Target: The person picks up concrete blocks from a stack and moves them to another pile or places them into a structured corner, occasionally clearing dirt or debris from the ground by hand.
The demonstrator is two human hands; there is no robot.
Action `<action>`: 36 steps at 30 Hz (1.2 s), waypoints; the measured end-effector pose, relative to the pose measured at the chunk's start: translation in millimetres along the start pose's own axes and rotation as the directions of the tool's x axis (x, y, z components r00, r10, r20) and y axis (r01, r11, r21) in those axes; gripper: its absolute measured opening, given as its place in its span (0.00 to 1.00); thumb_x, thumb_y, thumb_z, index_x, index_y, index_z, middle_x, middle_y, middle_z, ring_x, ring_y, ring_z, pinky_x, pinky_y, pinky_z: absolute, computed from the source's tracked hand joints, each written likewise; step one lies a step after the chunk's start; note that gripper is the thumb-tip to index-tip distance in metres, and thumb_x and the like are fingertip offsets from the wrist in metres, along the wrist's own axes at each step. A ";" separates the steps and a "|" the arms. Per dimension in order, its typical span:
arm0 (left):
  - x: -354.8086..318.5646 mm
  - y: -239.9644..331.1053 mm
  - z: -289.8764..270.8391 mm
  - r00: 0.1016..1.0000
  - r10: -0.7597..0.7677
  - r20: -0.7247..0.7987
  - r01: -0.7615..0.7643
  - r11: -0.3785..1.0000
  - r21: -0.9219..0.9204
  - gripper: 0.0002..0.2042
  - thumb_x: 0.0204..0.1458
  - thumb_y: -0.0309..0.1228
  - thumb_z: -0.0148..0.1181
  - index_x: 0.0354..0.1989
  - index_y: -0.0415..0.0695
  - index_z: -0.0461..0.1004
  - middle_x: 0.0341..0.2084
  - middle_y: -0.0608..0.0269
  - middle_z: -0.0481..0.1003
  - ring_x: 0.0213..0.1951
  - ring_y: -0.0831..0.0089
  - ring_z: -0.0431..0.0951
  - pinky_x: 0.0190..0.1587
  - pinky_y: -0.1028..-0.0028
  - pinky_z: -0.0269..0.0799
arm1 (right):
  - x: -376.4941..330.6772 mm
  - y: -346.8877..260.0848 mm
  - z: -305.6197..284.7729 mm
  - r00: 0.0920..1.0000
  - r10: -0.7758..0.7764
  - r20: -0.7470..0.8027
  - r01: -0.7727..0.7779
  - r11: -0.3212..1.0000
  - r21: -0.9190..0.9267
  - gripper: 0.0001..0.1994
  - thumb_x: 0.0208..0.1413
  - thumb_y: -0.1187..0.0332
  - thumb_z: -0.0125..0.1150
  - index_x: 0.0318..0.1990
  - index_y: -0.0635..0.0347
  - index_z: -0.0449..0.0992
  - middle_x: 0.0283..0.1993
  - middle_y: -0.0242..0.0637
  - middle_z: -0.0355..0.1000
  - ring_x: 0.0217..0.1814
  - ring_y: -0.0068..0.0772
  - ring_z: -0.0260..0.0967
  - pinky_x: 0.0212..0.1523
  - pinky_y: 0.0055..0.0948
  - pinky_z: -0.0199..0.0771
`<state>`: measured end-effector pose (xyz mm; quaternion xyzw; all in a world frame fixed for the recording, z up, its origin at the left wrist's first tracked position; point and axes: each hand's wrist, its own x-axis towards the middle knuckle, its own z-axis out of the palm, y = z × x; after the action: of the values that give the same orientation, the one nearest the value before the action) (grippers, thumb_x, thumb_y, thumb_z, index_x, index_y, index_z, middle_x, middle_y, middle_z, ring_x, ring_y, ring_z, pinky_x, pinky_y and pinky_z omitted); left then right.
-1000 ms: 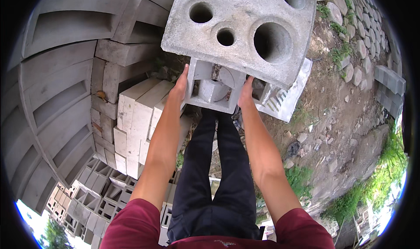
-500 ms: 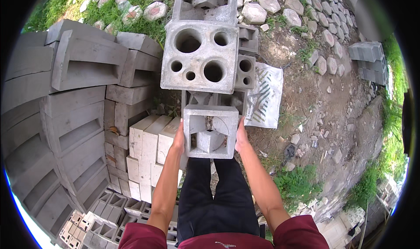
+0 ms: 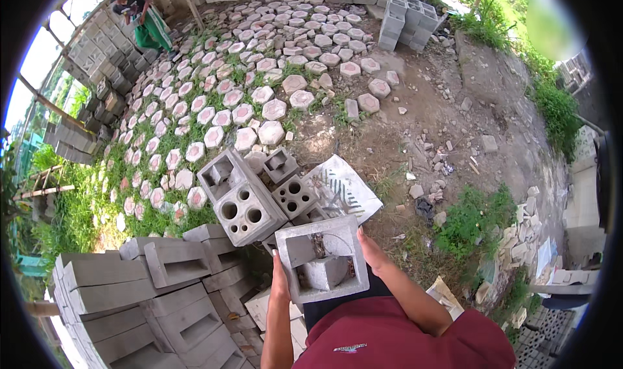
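A square grey concrete breeze block (image 3: pixel 326 273) with an open frame and a solid inner piece is held in front of my body. My left hand (image 3: pixel 280 279) presses flat along its left side. On the opposite side my right hand (image 3: pixel 371 249) grips the right edge. Just beyond the block, a large block with round holes (image 3: pixel 249 227) stands beside a smaller holed block (image 3: pixel 296 207). A white sack (image 3: pixel 354 197) with a dark striped pattern lies on the ground to their right.
Stacked grey blocks (image 3: pixel 104 294) rise at the left. Hexagonal pavers (image 3: pixel 243 114) cover the grassy ground ahead. Farther right stand more hollow blocks (image 3: pixel 407 24) on bare dirt with rubble. A person in green trousers (image 3: pixel 152 31) is at the far left beside stacked blocks.
My view has turned upward and to the right, bringing the paver field and the other person into sight. The breeze block stays between my hands, now tilted and closer to my shirt.
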<state>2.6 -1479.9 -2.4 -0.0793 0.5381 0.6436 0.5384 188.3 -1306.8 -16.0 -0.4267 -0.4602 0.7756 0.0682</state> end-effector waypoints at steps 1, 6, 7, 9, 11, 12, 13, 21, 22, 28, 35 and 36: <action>-3.7 8.6 16.8 1.000 -0.003 0.026 0.002 0.999 0.032 0.32 0.59 0.57 0.31 0.64 0.47 0.54 0.59 0.60 0.60 0.60 0.64 0.60 0.62 0.63 0.53 | -8.5 -6.8 -5.5 0.999 -0.021 -0.025 0.022 0.999 0.026 0.42 0.59 0.39 0.36 0.65 0.71 0.45 0.71 0.46 0.41 0.73 0.35 0.34 0.69 0.33 0.33; -11.1 28.6 99.2 0.991 -0.100 0.086 0.087 0.986 0.145 0.35 0.57 0.60 0.33 0.64 0.44 0.55 0.60 0.60 0.60 0.58 0.65 0.61 0.61 0.66 0.54 | -52.8 -67.5 -35.8 0.959 -0.177 -0.220 0.206 0.972 0.116 0.40 0.60 0.41 0.40 0.64 0.73 0.48 0.70 0.48 0.43 0.72 0.35 0.38 0.69 0.30 0.35; -6.6 26.4 113.7 0.991 -0.089 0.094 0.072 0.982 0.174 0.35 0.57 0.60 0.33 0.63 0.44 0.56 0.59 0.61 0.61 0.58 0.66 0.62 0.60 0.67 0.56 | -43.8 -55.9 -56.6 0.966 -0.169 -0.196 0.205 0.963 0.177 0.40 0.59 0.41 0.39 0.64 0.73 0.49 0.69 0.47 0.46 0.72 0.35 0.40 0.69 0.30 0.36; -2.4 26.4 155.3 0.992 -0.066 0.109 0.044 0.979 0.199 0.35 0.57 0.59 0.33 0.63 0.44 0.56 0.59 0.61 0.61 0.58 0.66 0.62 0.60 0.68 0.56 | -44.9 -76.3 -81.6 0.949 -0.201 -0.243 0.247 0.953 0.175 0.41 0.59 0.41 0.39 0.64 0.73 0.49 0.69 0.48 0.45 0.72 0.35 0.39 0.69 0.30 0.36; 13.6 21.8 189.4 0.992 -0.044 0.116 0.018 0.976 0.217 0.34 0.57 0.59 0.34 0.63 0.44 0.56 0.58 0.61 0.61 0.58 0.67 0.62 0.60 0.68 0.55 | -34.0 -91.6 -116.0 0.933 -0.224 -0.283 0.278 0.945 0.169 0.41 0.59 0.40 0.40 0.64 0.73 0.49 0.69 0.48 0.45 0.72 0.36 0.39 0.69 0.30 0.36; 27.9 16.6 204.6 0.992 -0.027 0.121 0.000 0.976 0.218 0.34 0.57 0.59 0.34 0.63 0.44 0.56 0.59 0.61 0.62 0.58 0.67 0.62 0.61 0.68 0.54 | -24.6 -95.5 -138.2 0.942 -0.212 -0.261 0.263 0.948 0.181 0.42 0.58 0.39 0.40 0.64 0.74 0.49 0.69 0.49 0.45 0.72 0.37 0.39 0.69 0.30 0.36; 40.1 12.6 220.6 0.992 -0.011 0.125 -0.017 0.976 0.218 0.34 0.58 0.58 0.34 0.63 0.44 0.56 0.59 0.61 0.62 0.59 0.66 0.61 0.61 0.69 0.53 | -18.2 -99.6 -159.7 0.951 -0.199 -0.238 0.247 0.950 0.192 0.43 0.58 0.39 0.40 0.64 0.74 0.49 0.69 0.49 0.44 0.72 0.38 0.39 0.69 0.31 0.35; 127.5 3.5 384.5 0.992 -0.043 0.122 0.007 0.959 0.282 0.35 0.57 0.59 0.35 0.64 0.45 0.54 0.58 0.58 0.62 0.59 0.63 0.61 0.61 0.67 0.54 | 15.8 -202.8 -306.1 0.919 -0.257 -0.299 0.308 0.942 0.137 0.46 0.55 0.36 0.40 0.63 0.76 0.47 0.69 0.52 0.43 0.73 0.39 0.37 0.69 0.31 0.35; 132.4 2.5 403.9 0.990 -0.067 0.126 0.028 0.957 0.287 0.35 0.57 0.59 0.35 0.64 0.45 0.54 0.58 0.58 0.62 0.59 0.63 0.61 0.61 0.67 0.54 | 18.7 -200.6 -326.0 0.917 -0.242 -0.318 0.297 0.945 0.139 0.46 0.55 0.36 0.40 0.63 0.76 0.47 0.69 0.52 0.43 0.73 0.39 0.37 0.69 0.31 0.35; 194.7 5.4 477.1 0.919 -0.073 0.389 -0.024 0.971 0.238 0.33 0.58 0.57 0.36 0.61 0.43 0.58 0.54 0.59 0.65 0.53 0.67 0.67 0.56 0.68 0.62 | 44.3 -235.4 -390.6 0.853 -0.168 -0.495 0.294 0.937 0.189 0.48 0.53 0.33 0.42 0.63 0.76 0.49 0.69 0.52 0.44 0.72 0.39 0.38 0.69 0.30 0.36; 274.8 44.4 583.5 0.884 -0.250 0.396 0.088 0.919 0.384 0.33 0.58 0.58 0.36 0.61 0.42 0.59 0.54 0.58 0.65 0.54 0.67 0.67 0.57 0.69 0.61 | 96.2 -294.2 -453.9 0.761 -0.181 -0.623 0.393 0.893 0.220 0.47 0.53 0.34 0.44 0.63 0.75 0.50 0.68 0.50 0.46 0.71 0.37 0.41 0.68 0.29 0.39; 296.4 48.9 595.6 0.877 -0.255 0.406 0.086 0.916 0.391 0.33 0.58 0.58 0.36 0.61 0.42 0.59 0.54 0.58 0.65 0.54 0.67 0.67 0.57 0.69 0.61 | 108.4 -307.4 -462.7 0.751 -0.184 -0.634 0.402 0.889 0.219 0.47 0.53 0.34 0.44 0.63 0.75 0.50 0.68 0.50 0.46 0.71 0.37 0.41 0.68 0.29 0.39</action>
<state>128.0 -828.6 68.5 0.1239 0.4989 0.4833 0.7086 367.5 -775.0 58.1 -0.5513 -0.3351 0.6479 0.4050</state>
